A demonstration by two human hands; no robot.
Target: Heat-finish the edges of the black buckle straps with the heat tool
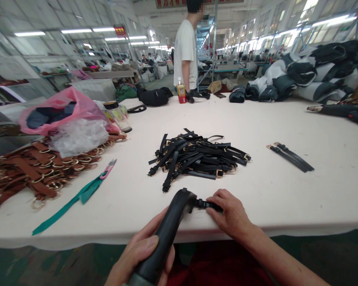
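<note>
My left hand [143,254] is wrapped round the handle of a black tool [170,230], whose curved head points to the right. Between the thumb and fingers of my right hand [229,210] is a short black strap [201,203], its far end close beside the tool's head; whether they touch is hard to tell. The rest of that strap is hidden under my fingers. Just beyond both hands lies a heap of black straps with gold buckles [197,155]. Two more black straps [290,157] lie side by side to the right.
Brown straps with rings [38,167], a pink bag [86,105] and a teal ribbon [68,208] are at left. A black tool with a metal nozzle [334,110] lies at right, near dark rolls [304,73]. A person [186,51] stands behind the white table [286,198].
</note>
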